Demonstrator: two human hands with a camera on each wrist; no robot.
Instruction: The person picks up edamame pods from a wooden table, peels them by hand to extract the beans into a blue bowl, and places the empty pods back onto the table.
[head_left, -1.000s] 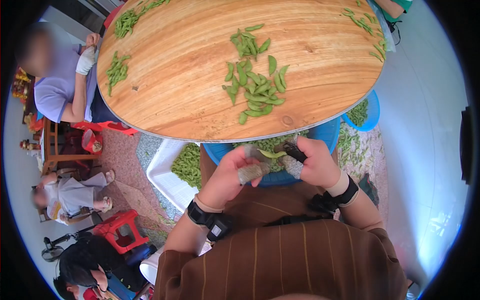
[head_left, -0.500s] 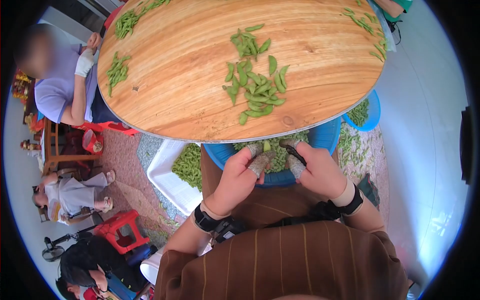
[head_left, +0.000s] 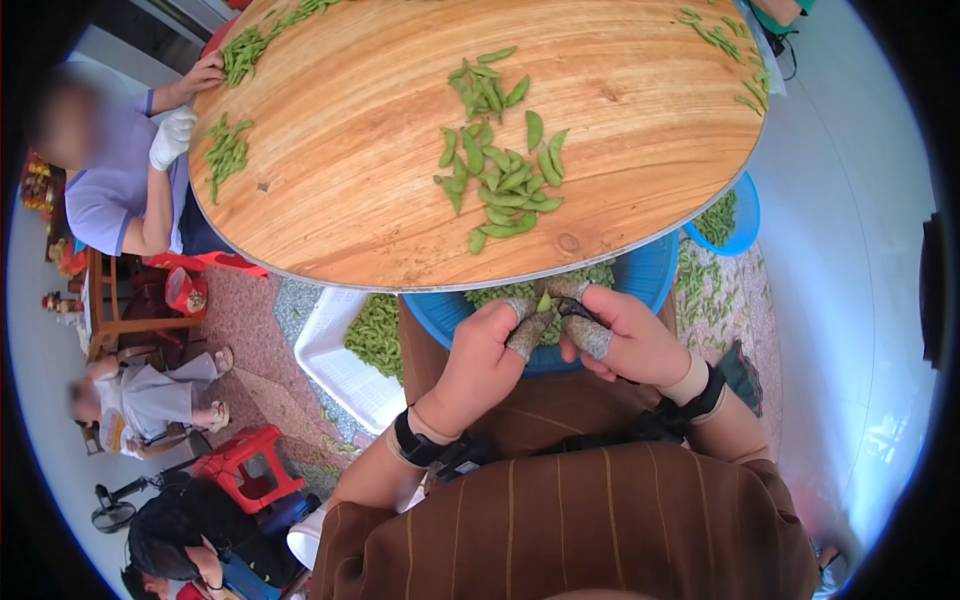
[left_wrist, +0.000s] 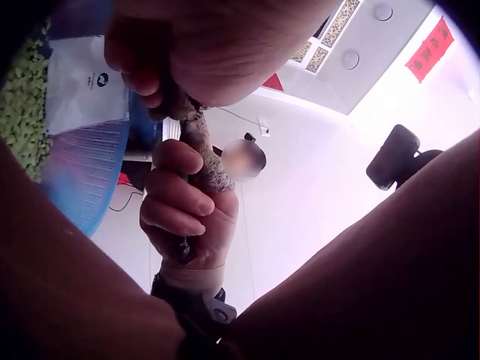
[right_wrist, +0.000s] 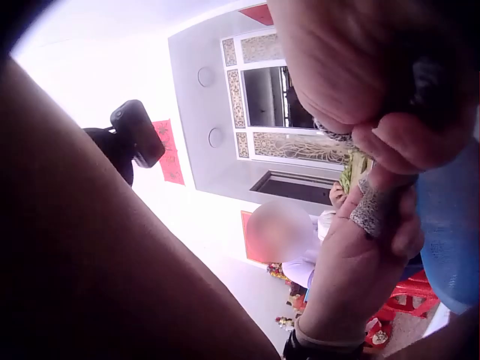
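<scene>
Over a blue basin [head_left: 430, 310] of shelled green beans [head_left: 597, 277], my two hands meet at the fingertips. My left hand [head_left: 484, 352] pinches a small green edamame pod [head_left: 544, 302] between thumb and finger. From the other side, my right hand [head_left: 637, 335] has its wrapped fingertips closed on the same pod, which they mostly hide. Grey speckled wraps cover the thumbs and forefingers of both hands, with a dark strip at the right one. In the left wrist view, the other fingers of the right hand [left_wrist: 176, 199] curl toward its palm.
Piles of edamame pods [head_left: 505, 185] lie on the wooden table [head_left: 370, 190] just ahead. A white basket [head_left: 325, 335] of pods stands left of the basin. Another blue basket [head_left: 745, 230] is at the right. A person in a purple shirt [head_left: 110, 205] sits at the table's left.
The curved pod was stretched between both hands, then only the left held it as they parted. Now the right fingertips are back against it. The seated person has reached to a pod pile.
</scene>
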